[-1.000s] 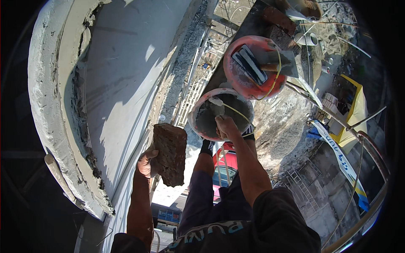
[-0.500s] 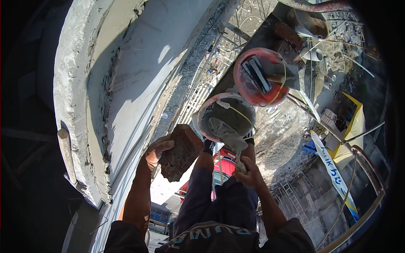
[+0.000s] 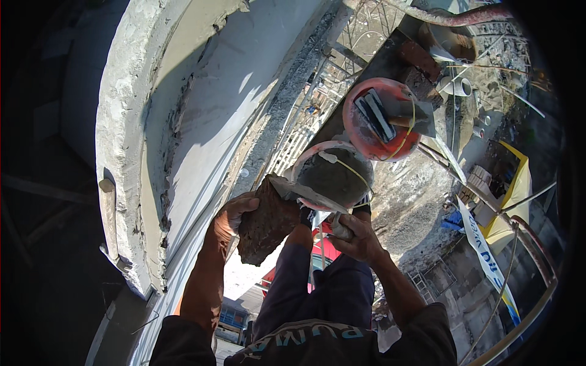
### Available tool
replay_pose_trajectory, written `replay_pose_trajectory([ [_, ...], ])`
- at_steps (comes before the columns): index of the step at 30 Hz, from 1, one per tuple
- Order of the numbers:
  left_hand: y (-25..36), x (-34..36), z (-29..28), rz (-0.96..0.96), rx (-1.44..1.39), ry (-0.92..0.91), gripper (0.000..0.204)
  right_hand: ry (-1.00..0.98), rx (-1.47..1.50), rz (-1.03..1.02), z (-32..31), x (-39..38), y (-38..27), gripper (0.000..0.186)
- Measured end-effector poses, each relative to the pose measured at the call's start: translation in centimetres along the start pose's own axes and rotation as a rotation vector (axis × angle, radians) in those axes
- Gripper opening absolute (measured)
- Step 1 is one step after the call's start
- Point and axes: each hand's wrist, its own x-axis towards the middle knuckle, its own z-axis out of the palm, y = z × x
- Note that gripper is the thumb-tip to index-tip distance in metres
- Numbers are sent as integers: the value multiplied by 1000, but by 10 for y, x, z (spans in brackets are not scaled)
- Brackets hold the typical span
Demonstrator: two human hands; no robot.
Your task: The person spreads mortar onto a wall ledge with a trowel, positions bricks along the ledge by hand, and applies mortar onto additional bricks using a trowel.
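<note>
My left hand (image 3: pixel 235 213) grips a dark, rough-broken piece of brick (image 3: pixel 265 229) by its left side. In my right hand (image 3: pixel 361 239) is a trowel (image 3: pixel 317 198), held by its handle. The blade reaches left across the near side of a bucket, and its tip meets the upper edge of the brick. Grey mortar (image 3: pixel 339 174) lies inside that bucket (image 3: pixel 297 161). Beyond it, a red bucket (image 3: pixel 353 128) holds a black-and-white float (image 3: pixel 375 114) and another flat tool (image 3: pixel 415 116).
On my left stands a curved, plastered wall edge (image 3: pixel 116 134) with a wooden handle (image 3: pixel 108 210) lying against it. A dark scaffold plank (image 3: pixel 332 125) carries the buckets and loose bricks (image 3: pixel 418 58). Metal poles (image 3: pixel 537 250) curve along the right, above a drop to the ground.
The trowel has swung from above the bucket's mortar leftward, its blade now against the brick. The brick has tilted slightly in my left hand. The whole view has shifted a little.
</note>
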Motion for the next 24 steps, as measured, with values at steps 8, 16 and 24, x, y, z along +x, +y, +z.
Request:
replay_pose_trajectory([
  [8, 8, -1, 5, 4, -132, -64, 65, 18, -126, -162, -32, -1, -12, 39],
  [16, 23, -10, 29, 35, 63, 151, 69, -54, -131, -32, -65, -53, -6, 38],
  [24, 35, -6, 54, -93, 415, -68, 75, -69, 170, 341, -73, -56, -19, 49],
])
